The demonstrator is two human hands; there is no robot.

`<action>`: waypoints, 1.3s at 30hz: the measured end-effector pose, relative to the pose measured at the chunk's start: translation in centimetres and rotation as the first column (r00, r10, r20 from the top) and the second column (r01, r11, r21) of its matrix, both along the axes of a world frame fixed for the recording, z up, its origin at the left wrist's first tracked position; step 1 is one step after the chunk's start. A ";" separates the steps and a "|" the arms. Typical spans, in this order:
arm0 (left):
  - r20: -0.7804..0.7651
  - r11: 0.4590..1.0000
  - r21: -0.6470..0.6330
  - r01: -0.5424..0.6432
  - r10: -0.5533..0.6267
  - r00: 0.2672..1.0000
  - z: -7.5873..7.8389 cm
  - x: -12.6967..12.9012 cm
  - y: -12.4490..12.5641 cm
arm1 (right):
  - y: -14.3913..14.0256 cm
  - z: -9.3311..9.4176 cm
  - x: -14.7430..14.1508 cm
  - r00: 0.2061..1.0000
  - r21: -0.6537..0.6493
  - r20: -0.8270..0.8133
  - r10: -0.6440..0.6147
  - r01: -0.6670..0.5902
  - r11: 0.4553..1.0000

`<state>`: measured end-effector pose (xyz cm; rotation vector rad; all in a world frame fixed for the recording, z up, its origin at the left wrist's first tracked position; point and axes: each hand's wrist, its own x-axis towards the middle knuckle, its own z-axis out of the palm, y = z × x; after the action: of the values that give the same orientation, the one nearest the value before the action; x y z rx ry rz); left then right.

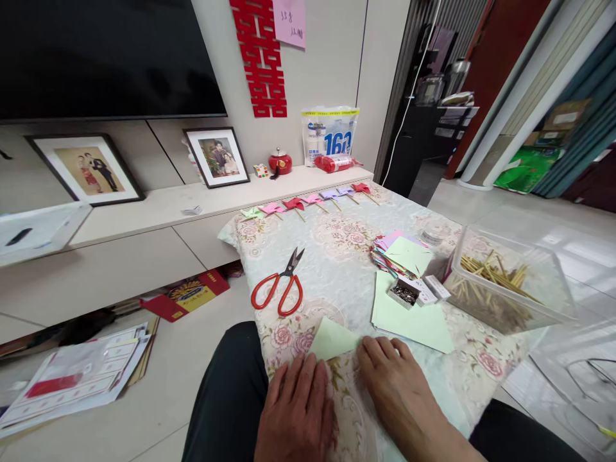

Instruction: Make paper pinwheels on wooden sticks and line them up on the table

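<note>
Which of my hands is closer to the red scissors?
Left. The left hand lies just below the red scissors, pressing the folded green paper. The right hand sits farther off to the right.

A dark television (106, 58) hangs on the pale wall (327, 70) above a long low cabinet (158, 212) carrying two framed photos (86, 168). A red paper double-happiness cutting (262, 61) is stuck on the wall. Glossy light floor tiles (505, 212) run toward a dark doorway (423, 115) and teal curtains (587, 128).
</note>
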<state>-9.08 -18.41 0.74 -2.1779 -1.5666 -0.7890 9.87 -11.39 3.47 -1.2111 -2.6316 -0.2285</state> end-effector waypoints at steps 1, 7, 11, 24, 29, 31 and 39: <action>0.030 1.000 0.003 -0.013 0.013 0.999 -0.1 0.2 0.0 | 0.4 0.2 0.2 0.999 0.006 -0.033 0.001 -0.001 1.000; 0.067 1.000 -0.009 0.018 -0.018 0.998 -0.3 1.8 0.4 | 2.4 0.6 0.5 0.953 0.060 -0.297 0.069 -0.053 0.997; 0.036 0.998 -0.033 -0.046 0.048 0.998 -0.4 2.4 0.7 | 2.7 0.2 0.3 0.924 0.017 -0.370 0.099 -0.100 0.995; -0.006 0.992 -0.011 0.128 -0.128 0.992 2.1 0.3 1.4 | 3.1 1.4 -0.1 0.834 0.042 -0.480 0.274 -0.289 0.956; 0.151 0.969 -0.028 0.244 -0.237 0.960 4.2 0.0 2.1 | 3.6 2.0 0.0 0.758 0.019 -0.580 0.298 -0.353 0.935; 0.266 0.965 -0.045 0.257 -0.236 0.934 4.9 -0.3 2.5 | 3.8 2.4 0.0 0.726 -0.041 -0.634 0.268 -0.378 0.925; 0.859 0.805 -0.430 0.409 0.225 0.460 6.3 -1.3 4.6 | 4.0 3.6 -0.2 0.547 -0.395 -0.837 -0.018 -0.581 0.712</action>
<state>-10.34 -13.82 7.08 -2.3904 -2.4636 -1.9823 9.68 -7.35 7.09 -0.6542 -1.9932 1.1406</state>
